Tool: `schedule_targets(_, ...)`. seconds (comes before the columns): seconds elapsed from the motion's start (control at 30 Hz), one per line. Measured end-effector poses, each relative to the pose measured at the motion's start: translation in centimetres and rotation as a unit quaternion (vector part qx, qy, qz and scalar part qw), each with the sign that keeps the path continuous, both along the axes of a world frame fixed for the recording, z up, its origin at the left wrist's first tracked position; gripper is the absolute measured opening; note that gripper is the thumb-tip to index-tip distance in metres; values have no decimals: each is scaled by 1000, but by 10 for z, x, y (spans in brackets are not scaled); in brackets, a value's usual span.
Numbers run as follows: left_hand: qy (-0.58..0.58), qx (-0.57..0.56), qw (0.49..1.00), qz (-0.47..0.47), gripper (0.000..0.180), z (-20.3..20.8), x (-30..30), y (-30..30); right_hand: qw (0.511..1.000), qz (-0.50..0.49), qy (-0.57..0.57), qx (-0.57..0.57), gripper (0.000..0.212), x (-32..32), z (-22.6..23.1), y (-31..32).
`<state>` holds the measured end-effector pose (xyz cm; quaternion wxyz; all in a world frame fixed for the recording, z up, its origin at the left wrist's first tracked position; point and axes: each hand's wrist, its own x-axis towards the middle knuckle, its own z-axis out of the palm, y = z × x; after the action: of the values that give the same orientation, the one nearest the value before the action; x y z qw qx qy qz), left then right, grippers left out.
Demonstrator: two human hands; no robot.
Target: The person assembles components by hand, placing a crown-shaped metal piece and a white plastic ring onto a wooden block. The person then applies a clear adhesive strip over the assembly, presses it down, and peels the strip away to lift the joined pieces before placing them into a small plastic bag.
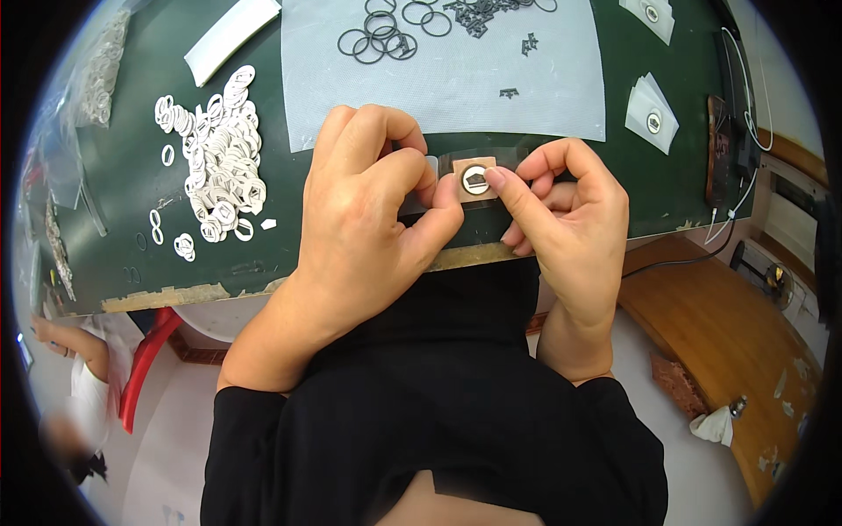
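A small tan square (462,165) lies on a dark strip (482,204) close to the table's near edge. Resting on the square is a white ring (474,181) with a dark angular shape inside it. My left hand (364,197) is at its left, thumb and forefinger brought together by the square's edge; whatever they pinch is too small to tell. From the right, my right hand (570,202) reaches in with fingers curled. Its thumb tip touches the ring's right edge, and what lies under the thumb is hidden.
On the green table (289,210), a heap of white rings (224,158) lies left. A grey mat (316,96) at the back carries black rings (381,32) and small black pieces (478,13). White cards (649,110) and a cable (754,123) lie right. Another person's arm (83,342) shows lower left.
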<state>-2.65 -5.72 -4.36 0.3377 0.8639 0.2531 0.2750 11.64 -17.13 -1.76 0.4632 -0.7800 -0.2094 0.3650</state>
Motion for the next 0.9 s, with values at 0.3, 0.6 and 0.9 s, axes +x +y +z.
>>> schedule_targets(0.3, 2, 8, 1000, -14, 22, 2, -3, 1, 1000, -19, 14, 6, 25, -3, 4, -1)
schedule_targets(0.6, -3, 4, 1000, -16, 23, 4, -3, 2, 999, -18, 26, 15, 24, -3, 3, -1)
schedule_targets(0.9, -24, -12, 999, -47, 23, 12, -8, 7, 997, 19, -13, 76, 19, -4, 1, -17)
